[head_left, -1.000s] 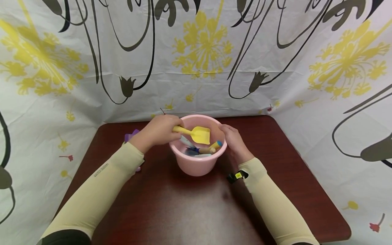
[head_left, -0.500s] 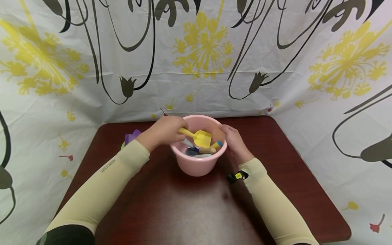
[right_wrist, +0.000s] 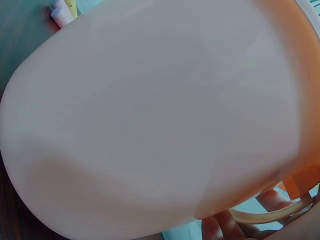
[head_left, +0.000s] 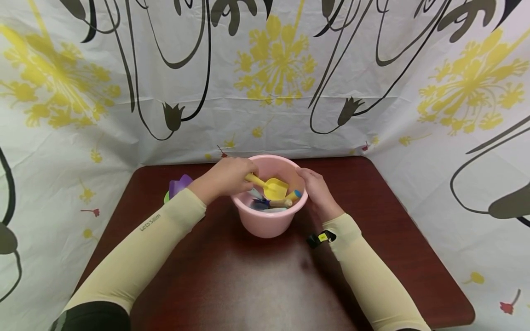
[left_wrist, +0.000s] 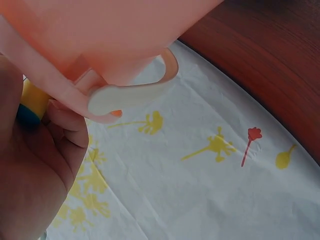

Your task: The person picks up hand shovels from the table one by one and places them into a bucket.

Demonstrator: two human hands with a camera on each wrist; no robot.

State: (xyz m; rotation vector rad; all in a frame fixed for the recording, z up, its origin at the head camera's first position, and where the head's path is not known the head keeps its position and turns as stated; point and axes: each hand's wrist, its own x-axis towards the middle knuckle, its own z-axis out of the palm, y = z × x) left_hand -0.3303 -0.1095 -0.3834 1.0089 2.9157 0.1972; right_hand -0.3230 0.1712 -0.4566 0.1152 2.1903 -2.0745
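At the dark table (head_left: 215,276), we are steadying the pink bucket (head_left: 266,224), our right hand (head_left: 318,191) gripping its edge; our left hand (head_left: 229,177) is holding the yellow shovel (head_left: 275,188) inside it. We are probably placing the shovel among the smaller things (head_left: 281,202); next, we likely need to be loosening the left grip.

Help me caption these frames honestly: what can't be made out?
Head view: what lies beneath the blade of the yellow plastic shovel; the blade covers it.
Head view: the near floor of the round pink plastic bucket; its front wall hides it.
Head view: the purple object, in full; the cream left sleeve hides part.
Right wrist view: the pale pink round-ended object; the top edge cuts it off.
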